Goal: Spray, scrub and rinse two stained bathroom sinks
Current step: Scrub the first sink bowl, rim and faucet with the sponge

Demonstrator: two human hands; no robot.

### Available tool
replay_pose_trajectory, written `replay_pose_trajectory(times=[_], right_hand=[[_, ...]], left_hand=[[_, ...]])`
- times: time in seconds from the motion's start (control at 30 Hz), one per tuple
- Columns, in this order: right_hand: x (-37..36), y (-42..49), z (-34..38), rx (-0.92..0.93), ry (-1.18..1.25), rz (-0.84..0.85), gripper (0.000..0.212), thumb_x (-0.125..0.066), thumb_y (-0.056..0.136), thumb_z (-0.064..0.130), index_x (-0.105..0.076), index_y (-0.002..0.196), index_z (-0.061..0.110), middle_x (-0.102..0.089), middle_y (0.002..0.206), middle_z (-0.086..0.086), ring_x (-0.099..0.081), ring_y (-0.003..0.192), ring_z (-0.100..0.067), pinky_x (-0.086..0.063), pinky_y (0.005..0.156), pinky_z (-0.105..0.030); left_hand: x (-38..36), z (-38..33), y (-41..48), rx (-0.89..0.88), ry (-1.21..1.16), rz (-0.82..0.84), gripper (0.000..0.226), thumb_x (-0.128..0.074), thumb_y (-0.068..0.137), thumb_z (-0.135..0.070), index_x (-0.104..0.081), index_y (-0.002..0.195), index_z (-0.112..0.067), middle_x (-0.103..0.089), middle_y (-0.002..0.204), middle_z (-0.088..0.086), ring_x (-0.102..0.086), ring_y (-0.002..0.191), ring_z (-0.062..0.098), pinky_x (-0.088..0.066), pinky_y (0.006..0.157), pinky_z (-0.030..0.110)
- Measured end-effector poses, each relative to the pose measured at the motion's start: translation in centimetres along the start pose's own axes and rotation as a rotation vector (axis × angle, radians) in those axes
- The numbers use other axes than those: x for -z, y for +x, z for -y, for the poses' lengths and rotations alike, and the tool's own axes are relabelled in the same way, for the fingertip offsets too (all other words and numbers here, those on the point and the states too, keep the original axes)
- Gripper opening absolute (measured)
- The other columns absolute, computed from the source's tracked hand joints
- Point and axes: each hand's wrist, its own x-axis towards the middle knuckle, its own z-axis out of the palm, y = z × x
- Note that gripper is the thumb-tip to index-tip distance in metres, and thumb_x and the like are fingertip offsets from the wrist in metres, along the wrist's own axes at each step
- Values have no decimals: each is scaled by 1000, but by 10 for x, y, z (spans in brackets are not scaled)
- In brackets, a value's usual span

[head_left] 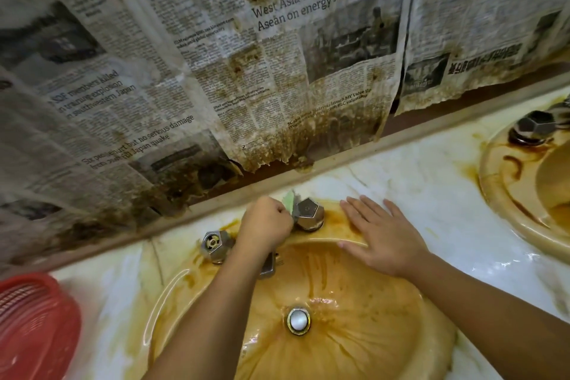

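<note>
The near sink (354, 293) is stained orange-brown, with a metal drain plug (298, 320) at its bottom. My left hand (266, 227) grips a green scrub sponge (290, 200) and holds it against the left side of the right tap handle (309, 213). The left tap handle (214, 244) stands beside my wrist, and the spout (269, 265) is mostly hidden under my forearm. My right hand (382, 234) lies flat with fingers spread on the sink's back rim. A second stained sink (505, 182) sits at the far right.
A red plastic basket (34, 324) stands on the marble counter (431, 191) at the lower left. Stained newspaper (216, 71) covers the wall behind the sinks. Another tap handle (533, 126) sits on the second sink's rim.
</note>
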Motion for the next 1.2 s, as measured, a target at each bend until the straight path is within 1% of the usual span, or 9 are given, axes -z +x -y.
replay_pose_trajectory(times=[0.17,0.3,0.53,0.67,0.8,0.9,0.97,1.03,1.2], right_hand=[[0,-2,-2,16,15,3,83,1,94,79,12,163,34,7,172,11,7,158,-12,-2,128,-46],[4,2,-3,53,13,7,82,-3,96,77,9,164,33,3,172,10,3,159,-13,-4,127,-50],[2,16,-13,190,40,0,79,-8,100,69,0,165,24,-6,173,6,-4,159,-16,-5,125,-55],[4,15,-17,243,112,-9,72,-8,104,59,-9,165,21,-9,173,3,-7,159,-16,-8,126,-54],[7,9,-24,278,298,-46,69,-7,103,54,-26,163,25,-23,169,6,-15,157,-12,-11,128,-41],[18,3,-26,234,666,-55,53,-22,110,45,-43,156,27,-47,158,7,-33,150,-10,-12,128,-41],[29,-2,-22,193,943,4,44,-33,111,37,-50,151,27,-54,151,8,-45,141,-9,-24,123,-32],[39,-4,-13,101,1087,125,42,-36,111,37,-55,148,28,-56,148,9,-50,135,-10,-33,109,-22],[49,12,6,-63,1052,319,48,-31,111,40,-45,154,25,-49,155,-6,-52,136,-24,-41,114,-40]], left_hand=[[-7,-4,-14,102,-80,1,26,-51,90,-10,-69,71,-8,-61,71,7,-56,71,21,-37,52,26],[-22,-13,-21,225,-181,-78,23,-54,90,-13,-73,80,-7,-65,76,8,-63,82,30,-46,64,31],[-30,-36,-55,411,-660,-261,25,-58,100,-21,-79,88,-14,-51,52,-3,-41,51,19,-35,53,29],[-52,-65,-62,286,-306,-434,24,-58,103,-24,-78,109,-13,-77,104,3,-68,98,24,-43,71,27],[-75,-94,-72,275,-140,-495,32,-54,104,-31,-71,128,-17,-75,115,7,-68,107,26,-51,84,32],[-91,-97,-82,254,42,-496,44,-47,107,-33,-52,148,-21,-68,118,7,-65,103,29,-50,79,38],[-105,-102,-86,206,101,-420,49,-47,107,-32,-42,155,-24,-61,117,4,-64,101,30,-49,77,40],[-116,-101,-87,198,-4,-359,51,-54,104,-31,-45,154,-23,-61,119,2,-63,105,27,-50,82,39],[-110,-104,-82,330,-852,-210,58,-71,89,-1,-61,142,-23,-73,122,-12,-71,103,7,-58,85,29]])
